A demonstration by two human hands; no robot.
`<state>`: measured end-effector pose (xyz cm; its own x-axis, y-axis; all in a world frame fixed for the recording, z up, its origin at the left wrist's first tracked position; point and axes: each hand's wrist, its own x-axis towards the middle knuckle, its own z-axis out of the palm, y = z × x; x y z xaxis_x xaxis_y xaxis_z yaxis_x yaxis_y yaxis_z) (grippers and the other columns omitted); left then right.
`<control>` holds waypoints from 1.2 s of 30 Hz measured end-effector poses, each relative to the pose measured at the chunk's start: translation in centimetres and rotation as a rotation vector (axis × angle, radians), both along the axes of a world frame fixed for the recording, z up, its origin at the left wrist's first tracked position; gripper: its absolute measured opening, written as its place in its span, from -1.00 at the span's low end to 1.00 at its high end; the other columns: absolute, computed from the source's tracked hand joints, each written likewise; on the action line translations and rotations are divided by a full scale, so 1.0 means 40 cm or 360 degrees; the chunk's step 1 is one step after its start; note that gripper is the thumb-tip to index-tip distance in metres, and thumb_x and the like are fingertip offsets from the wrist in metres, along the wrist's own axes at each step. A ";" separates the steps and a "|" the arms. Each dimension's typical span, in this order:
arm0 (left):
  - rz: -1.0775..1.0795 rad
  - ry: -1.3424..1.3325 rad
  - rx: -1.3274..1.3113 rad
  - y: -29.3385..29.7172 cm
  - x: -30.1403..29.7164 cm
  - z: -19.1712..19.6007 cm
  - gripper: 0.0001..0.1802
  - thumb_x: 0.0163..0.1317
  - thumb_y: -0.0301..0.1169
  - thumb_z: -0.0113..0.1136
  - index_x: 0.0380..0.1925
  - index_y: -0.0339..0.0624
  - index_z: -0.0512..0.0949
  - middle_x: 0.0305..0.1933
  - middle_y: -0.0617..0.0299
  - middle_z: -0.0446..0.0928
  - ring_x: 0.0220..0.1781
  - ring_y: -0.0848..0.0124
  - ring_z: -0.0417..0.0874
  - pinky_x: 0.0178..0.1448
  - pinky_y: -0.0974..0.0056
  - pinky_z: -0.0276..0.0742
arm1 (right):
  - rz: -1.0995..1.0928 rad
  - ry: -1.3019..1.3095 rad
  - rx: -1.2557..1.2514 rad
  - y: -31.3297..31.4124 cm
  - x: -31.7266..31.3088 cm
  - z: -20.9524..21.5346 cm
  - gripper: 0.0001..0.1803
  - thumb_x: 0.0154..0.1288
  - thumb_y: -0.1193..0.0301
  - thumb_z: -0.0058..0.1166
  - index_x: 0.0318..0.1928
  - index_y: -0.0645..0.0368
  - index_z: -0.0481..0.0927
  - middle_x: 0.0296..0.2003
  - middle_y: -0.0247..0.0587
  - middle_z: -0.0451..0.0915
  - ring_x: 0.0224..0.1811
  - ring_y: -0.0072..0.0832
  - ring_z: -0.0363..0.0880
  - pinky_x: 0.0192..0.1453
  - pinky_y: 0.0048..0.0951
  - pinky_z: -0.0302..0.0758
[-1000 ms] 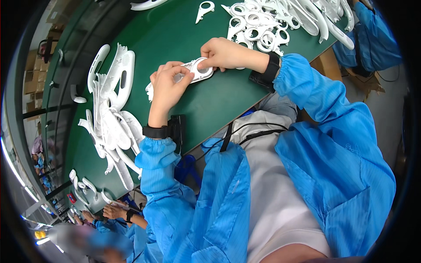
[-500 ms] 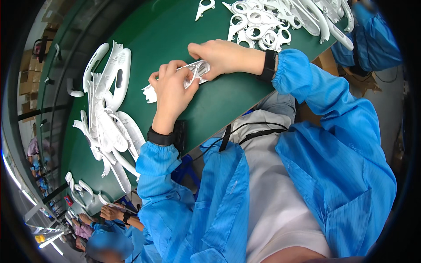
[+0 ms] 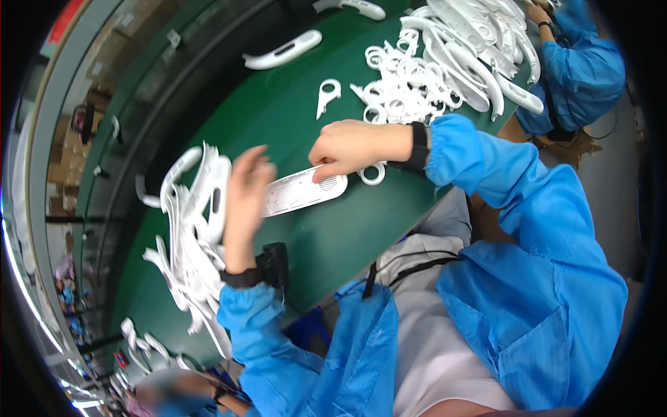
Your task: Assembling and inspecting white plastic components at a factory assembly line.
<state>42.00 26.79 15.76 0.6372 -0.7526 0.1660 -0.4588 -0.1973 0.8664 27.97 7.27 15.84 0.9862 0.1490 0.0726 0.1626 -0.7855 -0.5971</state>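
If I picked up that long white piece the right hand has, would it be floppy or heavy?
Probably stiff: the long white piece shows no sag, with the fingers of the right hand at one end. It looks thin-walled, so likely light for its size. Being long and flattish, it would probably slide rather than roll.

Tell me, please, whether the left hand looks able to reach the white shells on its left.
Probably yes: nothing visible stands between the left hand and the white shells close beside it.
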 end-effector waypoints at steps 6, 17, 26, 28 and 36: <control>0.0135 -0.0535 0.0032 -0.261 0.166 0.101 -0.67 0.17 -0.31 0.15 -0.12 -0.27 0.59 -0.14 -0.01 0.62 -0.10 0.20 0.65 0.03 0.24 0.50 | -0.0459 0.0464 0.0574 -0.245 -0.170 0.068 -0.62 0.31 0.23 0.04 -0.48 0.33 0.54 -0.68 -0.37 0.41 -0.66 -0.67 0.29 -0.60 -0.49 0.26; -0.0002 -0.1184 0.1000 -0.772 0.392 -0.197 -0.33 0.14 0.13 0.10 0.11 -0.08 0.36 0.14 -0.05 0.42 0.22 0.02 0.40 0.28 -0.26 0.07 | -0.1328 0.0435 0.1178 -0.252 -0.496 0.146 -0.65 0.31 0.25 0.10 -0.55 0.19 0.51 -0.65 -0.59 0.35 -0.60 -0.82 0.22 -0.56 -0.66 0.18; -0.0536 -0.0208 0.0370 -0.371 0.267 0.079 -0.73 0.05 -0.46 0.21 -0.25 -0.39 0.49 -0.43 0.13 0.57 -0.38 0.49 0.55 -0.24 0.34 0.45 | -0.1147 0.0260 0.0796 -0.595 0.016 -0.014 -0.49 0.26 -0.06 0.04 -0.29 0.21 0.59 -0.69 -0.35 0.40 -0.75 -0.68 0.23 -0.73 -0.55 0.11; -0.0598 -0.0124 0.0542 -0.260 0.203 0.085 -0.84 0.10 -0.51 0.20 -0.31 -0.36 0.54 -0.42 0.33 0.52 -0.39 0.60 0.46 -0.28 0.45 0.39 | -0.1298 0.0335 0.0530 -0.579 0.131 -0.041 -0.47 0.21 -0.09 0.07 -0.16 0.17 0.56 -0.58 -0.29 0.48 -0.68 -0.61 0.35 -0.68 -0.48 0.21; -0.0515 -0.0363 0.1139 -0.001 -0.042 -0.023 -0.70 0.05 -0.41 0.22 -0.18 -0.26 0.55 -0.32 0.00 0.62 -0.20 0.04 0.62 -0.01 0.04 0.47 | -0.0258 0.0445 -0.0571 -0.318 0.157 -0.092 -0.43 -0.23 0.27 0.45 -0.20 0.06 0.39 -0.15 -0.11 0.40 -0.14 -0.14 0.49 -0.16 -0.17 0.43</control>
<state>40.31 26.73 14.84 0.3786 -0.8665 -0.3253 -0.7376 -0.4948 0.4594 34.23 -5.46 12.16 0.9732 -0.0411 -0.2264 -0.1070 -0.9520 -0.2869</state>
